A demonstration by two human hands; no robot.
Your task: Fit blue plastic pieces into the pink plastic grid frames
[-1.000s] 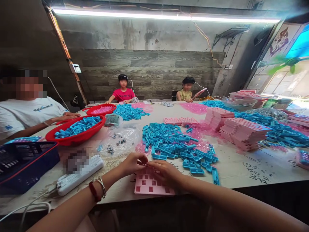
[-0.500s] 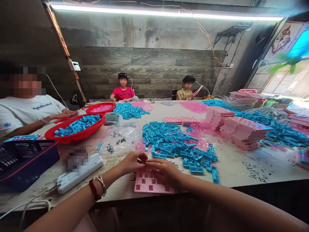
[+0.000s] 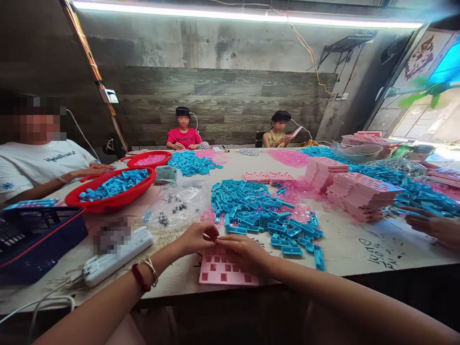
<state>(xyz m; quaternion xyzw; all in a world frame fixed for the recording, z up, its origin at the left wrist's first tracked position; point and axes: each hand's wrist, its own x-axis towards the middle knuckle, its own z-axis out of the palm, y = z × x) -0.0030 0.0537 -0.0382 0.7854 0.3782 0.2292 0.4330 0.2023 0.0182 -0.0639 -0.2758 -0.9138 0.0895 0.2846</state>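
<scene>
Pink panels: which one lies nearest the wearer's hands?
The single pink panel at the near edge of the table, partly covered by the right hand. The others, including the large stack at right, are farther back.

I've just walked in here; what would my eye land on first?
Probably the loose heap of bright blue, trough-shaped pieces mid-table. Just in front, near the table's closest edge, the left hand and right hand meet over a flat pink panel with square recesses or holes. A red oval basin of similar blue pieces sits farther left, and uneven stacks of pink panels rise at right.
</scene>
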